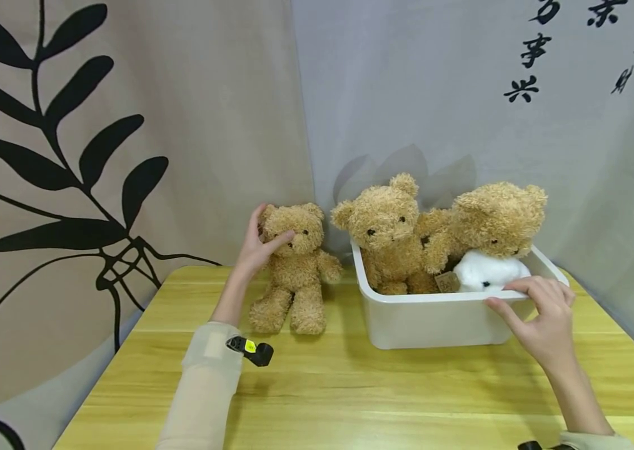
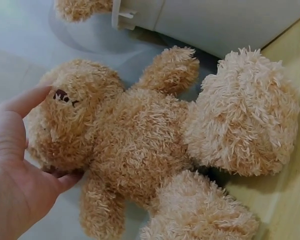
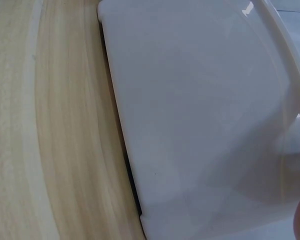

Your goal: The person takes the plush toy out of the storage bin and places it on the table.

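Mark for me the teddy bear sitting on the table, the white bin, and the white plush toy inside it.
teddy bear point(image 1: 294, 275), head view, on its belly.
white bin point(image 1: 429, 322), head view, on its front wall.
white plush toy point(image 1: 486, 270), head view, on its back, behind the front rim.

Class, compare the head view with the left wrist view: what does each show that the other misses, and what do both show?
Head view only: the right hand gripping the bin rim, two brown bears and a white toy inside it.
Left wrist view only: the bear's stitched nose and fur close up.
Both: the left hand holding the bear's head, the bin's wall, the table.
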Demonstrator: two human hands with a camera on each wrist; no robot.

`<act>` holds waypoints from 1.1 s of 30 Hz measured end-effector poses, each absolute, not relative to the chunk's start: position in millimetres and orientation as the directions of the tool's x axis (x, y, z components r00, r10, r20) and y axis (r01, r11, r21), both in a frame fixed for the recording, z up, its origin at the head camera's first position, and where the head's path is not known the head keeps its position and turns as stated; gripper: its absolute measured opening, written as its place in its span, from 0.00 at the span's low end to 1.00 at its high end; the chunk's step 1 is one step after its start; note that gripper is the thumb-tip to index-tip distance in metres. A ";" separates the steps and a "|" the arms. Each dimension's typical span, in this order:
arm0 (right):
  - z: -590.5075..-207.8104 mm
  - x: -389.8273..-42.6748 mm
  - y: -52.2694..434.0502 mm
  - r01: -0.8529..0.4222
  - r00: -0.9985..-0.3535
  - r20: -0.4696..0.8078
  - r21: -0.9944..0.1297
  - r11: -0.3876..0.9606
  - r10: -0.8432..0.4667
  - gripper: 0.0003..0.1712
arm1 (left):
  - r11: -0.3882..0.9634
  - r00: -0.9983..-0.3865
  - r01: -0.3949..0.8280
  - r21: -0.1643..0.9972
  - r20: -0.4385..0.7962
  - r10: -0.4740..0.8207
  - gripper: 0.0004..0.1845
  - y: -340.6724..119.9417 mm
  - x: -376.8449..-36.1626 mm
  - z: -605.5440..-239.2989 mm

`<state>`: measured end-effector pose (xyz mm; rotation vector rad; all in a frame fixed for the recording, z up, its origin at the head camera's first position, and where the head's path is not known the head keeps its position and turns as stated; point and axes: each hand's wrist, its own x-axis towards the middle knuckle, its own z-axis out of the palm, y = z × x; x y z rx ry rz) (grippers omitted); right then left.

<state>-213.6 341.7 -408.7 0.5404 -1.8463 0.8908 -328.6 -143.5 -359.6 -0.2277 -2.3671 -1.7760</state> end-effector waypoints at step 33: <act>-410.0 -214.6 343.4 -0.695 -0.423 0.906 -0.336 0.635 0.016 0.42 | 0.120 -0.809 0.587 0.801 0.577 0.111 0.34 -91.3 -305.5 -317.6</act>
